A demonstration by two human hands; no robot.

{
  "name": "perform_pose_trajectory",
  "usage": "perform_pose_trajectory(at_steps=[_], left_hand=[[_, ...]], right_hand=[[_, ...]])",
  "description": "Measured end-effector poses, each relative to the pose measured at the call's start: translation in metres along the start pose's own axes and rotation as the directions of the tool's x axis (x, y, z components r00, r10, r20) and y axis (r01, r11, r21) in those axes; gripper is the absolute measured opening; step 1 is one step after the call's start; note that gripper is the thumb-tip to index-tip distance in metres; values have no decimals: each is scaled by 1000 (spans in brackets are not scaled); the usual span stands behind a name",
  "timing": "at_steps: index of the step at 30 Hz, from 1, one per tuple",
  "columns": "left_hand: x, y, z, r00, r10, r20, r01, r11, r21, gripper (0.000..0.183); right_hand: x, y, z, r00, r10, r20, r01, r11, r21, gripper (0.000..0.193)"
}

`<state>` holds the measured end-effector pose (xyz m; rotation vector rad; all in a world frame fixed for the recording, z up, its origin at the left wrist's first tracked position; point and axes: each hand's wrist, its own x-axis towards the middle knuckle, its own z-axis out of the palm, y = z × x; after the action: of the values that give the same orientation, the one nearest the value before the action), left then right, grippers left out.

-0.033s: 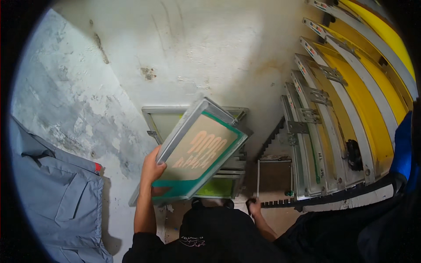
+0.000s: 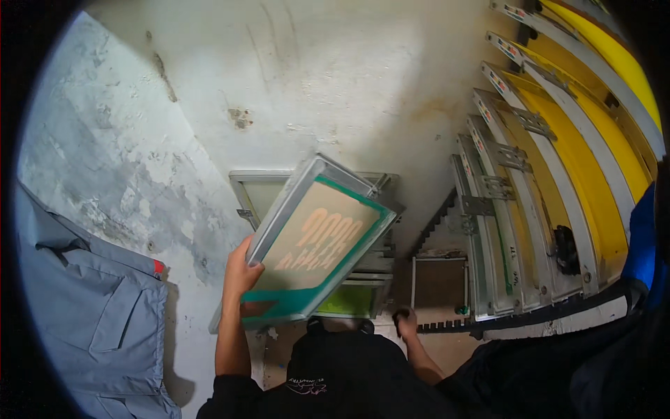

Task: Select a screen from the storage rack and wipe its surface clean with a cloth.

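Across the upper part of the view spreads a scuffed white wall (image 2: 363,84), its surface visible above a tilted screen and in a strip along the screen's right. Down the right side curves a row of framed screens (image 2: 583,202), metal-edged and mostly yellow, standing side by side; their nearest edges are well apart from the tilted screen. At far left hangs a grey garment (image 2: 91,300), with a band of wall between it and the person's left forearm. Near the middle is the tilted screen (image 2: 314,255), metal-framed with a green border and pale printed shapes, its top corner leaning right. Behind it, partly covered, a paler frame (image 2: 269,187) leans on the wall, and lower down sits a bright green panel (image 2: 349,299). The hands are apart. The left hand (image 2: 242,271) is clamped on the screen's left edge, thumb over the front. The right hand (image 2: 408,323) is low, off the screen, fingers curled by a small dark object (image 2: 400,318); whether it grips this is unclear.
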<state>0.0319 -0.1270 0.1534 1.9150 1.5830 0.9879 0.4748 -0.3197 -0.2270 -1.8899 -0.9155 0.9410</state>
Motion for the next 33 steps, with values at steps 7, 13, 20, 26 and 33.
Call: perform_pose_trajectory(at_steps=[7, 13, 20, 26, 33], left_hand=[[-48, -26, -60, 972, -173, -157, 148, 976, -159, 59], [-75, -52, -68, 911, -161, -379, -14, 907, -421, 36], [-72, -98, -49, 910, 68, -410, -181, 953, -243, 29], [-68, -108, -36, 940, -57, -337, -90, 909, -406, 22], [-77, -125, -43, 963, -115, -245, -36, 843, -536, 29]], right_hand=[[98, -246, 6, 922, -317, -224, 373, 883, 284, 38], [79, -480, -36, 565, -566, -600, 798, 558, 226, 40], [-84, -655, -22, -128, -986, -110, 990, -121, -67, 52], [-131, -690, 20, -35, -844, 536, 998, 1, 66, 72], [-113, -670, -32, 60, -829, 556, 986, -37, -163, 36]])
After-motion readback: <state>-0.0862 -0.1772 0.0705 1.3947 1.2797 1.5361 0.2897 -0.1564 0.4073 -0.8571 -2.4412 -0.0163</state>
